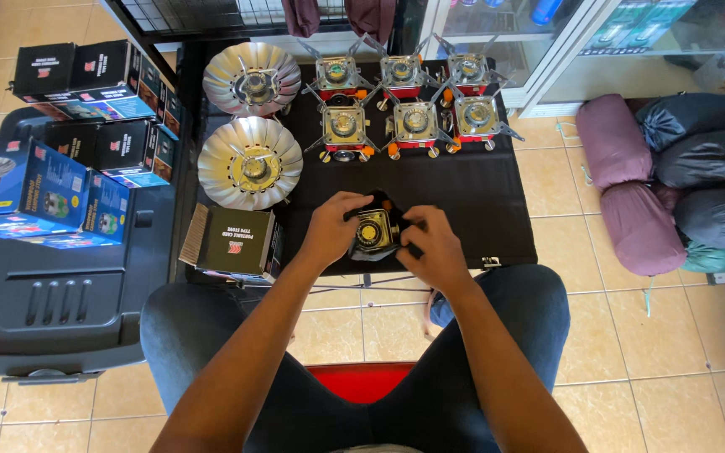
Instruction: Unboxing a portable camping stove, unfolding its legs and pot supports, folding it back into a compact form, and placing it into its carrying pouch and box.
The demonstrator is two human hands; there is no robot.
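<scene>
My left hand (pixel 331 228) and my right hand (pixel 435 245) both grip a small folded camping stove (pixel 375 232) with a round brass burner, partly wrapped in a black pouch, over the near edge of a black table (pixel 480 201). Several unfolded camping stoves (pixel 413 122) with spread metal legs stand in two rows at the table's far side. Two round silver windshield stoves (pixel 250 162) sit at the left. An open black cardboard box (pixel 235 242) lies just left of my left hand.
Stacked black and blue stove boxes (pixel 86 92) rest on a dark plastic crate (pixel 52 294) to the left. Rolled sleeping bags (pixel 673 176) in purple, black and green lie on the tiled floor at right. A red stool (pixel 362 379) shows between my knees.
</scene>
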